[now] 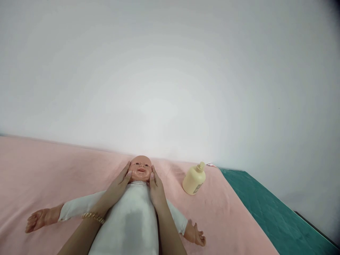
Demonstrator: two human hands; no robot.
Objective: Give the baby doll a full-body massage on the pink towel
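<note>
Doll (132, 212) on its back on a pink cloth (66, 168), head toward the wall (170, 78), dressed in white, arms spread wide. Left hand (119, 186) and right hand (157, 189) flank its head, one at each cheek; fingers extended and uncurled, laid along the sides of the face, thumbs on the cheeks. The left forearm, wearing a gold-coloured bracelet (93, 217), crosses one doll sleeve and hides part of it; the right partly covers the other. Container: pale yellow pump bottle (193, 180), upright, near the right hand but apart; opaque, contents cannot be told. Farther right, a green surface (268, 205) beyond the cloth's edge.
</note>
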